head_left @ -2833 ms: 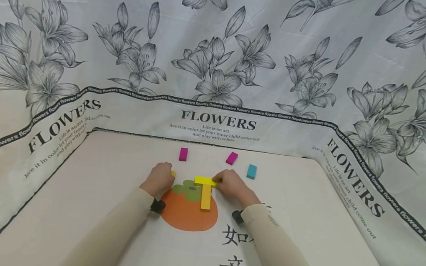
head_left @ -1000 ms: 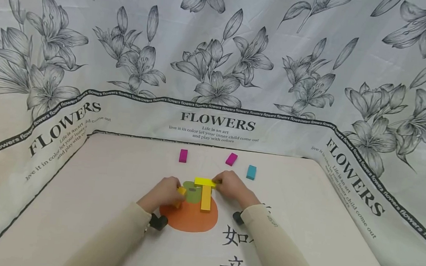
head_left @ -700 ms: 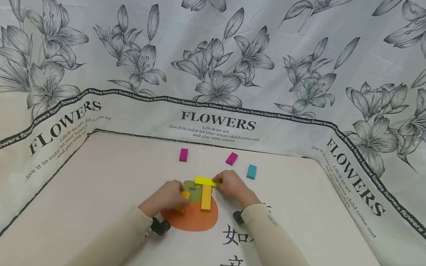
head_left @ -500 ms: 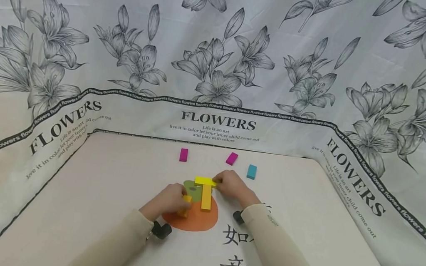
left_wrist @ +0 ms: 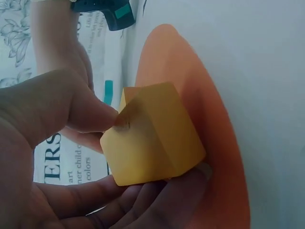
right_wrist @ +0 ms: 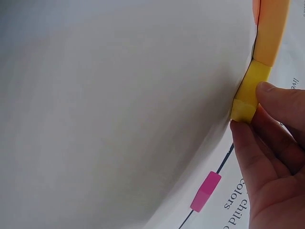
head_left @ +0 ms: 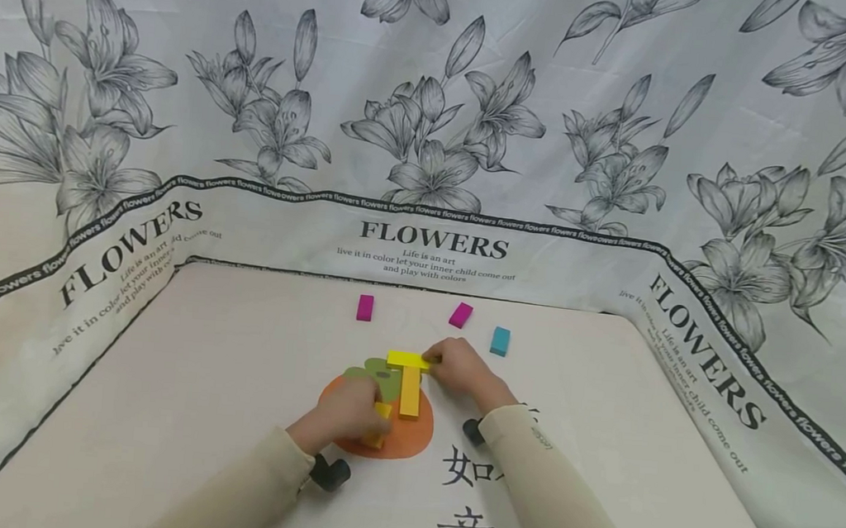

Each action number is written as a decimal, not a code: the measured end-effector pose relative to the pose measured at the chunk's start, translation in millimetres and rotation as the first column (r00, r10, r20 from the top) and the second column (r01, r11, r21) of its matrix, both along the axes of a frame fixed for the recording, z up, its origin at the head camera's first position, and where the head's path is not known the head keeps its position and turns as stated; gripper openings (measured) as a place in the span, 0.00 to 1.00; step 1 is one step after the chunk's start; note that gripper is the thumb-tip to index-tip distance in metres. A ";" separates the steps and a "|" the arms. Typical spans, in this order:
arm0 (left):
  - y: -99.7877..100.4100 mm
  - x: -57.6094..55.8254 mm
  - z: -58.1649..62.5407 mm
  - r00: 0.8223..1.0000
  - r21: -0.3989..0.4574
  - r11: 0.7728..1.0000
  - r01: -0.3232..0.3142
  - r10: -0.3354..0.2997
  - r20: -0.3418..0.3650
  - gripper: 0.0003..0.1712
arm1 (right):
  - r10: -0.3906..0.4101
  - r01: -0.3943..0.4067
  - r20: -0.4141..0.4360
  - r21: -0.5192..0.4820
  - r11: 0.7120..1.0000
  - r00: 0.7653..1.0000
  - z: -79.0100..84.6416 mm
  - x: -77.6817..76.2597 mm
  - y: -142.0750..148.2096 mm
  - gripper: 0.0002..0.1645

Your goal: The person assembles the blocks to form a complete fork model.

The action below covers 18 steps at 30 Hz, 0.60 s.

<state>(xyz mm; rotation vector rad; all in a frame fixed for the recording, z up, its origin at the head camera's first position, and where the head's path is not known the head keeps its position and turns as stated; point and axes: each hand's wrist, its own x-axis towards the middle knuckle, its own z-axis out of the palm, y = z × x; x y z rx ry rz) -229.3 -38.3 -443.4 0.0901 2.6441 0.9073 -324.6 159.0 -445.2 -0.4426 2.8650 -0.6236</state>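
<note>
My left hand (head_left: 346, 410) holds an orange-yellow block (head_left: 380, 423) over the printed orange fruit. Seen from the left wrist, thumb and fingers grip that block (left_wrist: 143, 138) from opposite sides. Two blocks form a T to its right: a bright yellow block (head_left: 404, 360) lies crosswise at the far end of a long orange-yellow block (head_left: 409, 394). At the right end of the crosswise block, my right hand (head_left: 462, 370) pinches it. The right wrist view shows thumb and fingertips on the yellow block (right_wrist: 251, 86), which touches the orange-yellow one (right_wrist: 271, 36).
Farther back lie a magenta block (head_left: 365, 307), a second magenta block (head_left: 460, 314) tilted to one side, and a blue block (head_left: 500, 341). The printed tablecloth (head_left: 238, 341) covers the table, and a flowered cloth (head_left: 441, 133) hangs behind it.
My left hand has brought its orange-yellow block toward me and to the right, from beyond the fruit print to beside the T's stem. My right hand has stayed on the crosswise block.
</note>
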 end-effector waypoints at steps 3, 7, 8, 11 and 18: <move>2.1 2.7 -0.3 1.000 -0.012 1.000 0.019 -0.019 -0.005 0.17 | 0.000 0.000 -0.010 0.005 1.000 1.000 -0.3 -0.1 -0.2 0.15; 5.5 6.3 -0.8 0.998 -0.028 0.998 0.050 -0.051 -0.023 0.16 | -0.001 0.001 -0.015 0.008 1.000 1.000 -0.7 -0.1 0.1 0.16; 6.6 7.2 -1.1 0.998 -0.028 0.998 0.054 -0.054 -0.025 0.15 | -0.001 0.001 -0.013 0.007 1.000 1.000 -0.7 -0.1 0.0 0.16; 10.0 10.3 -2.2 0.998 -0.029 0.998 0.053 -0.054 -0.028 0.15 | 0.002 -0.002 -0.014 0.006 1.000 1.000 -1.0 0.0 0.0 0.16; 15.3 16.2 -1.2 0.996 -0.035 0.997 0.073 -0.074 -0.046 0.12 | 0.003 -0.003 -0.018 0.006 1.000 1.000 -1.1 -0.4 -0.2 0.16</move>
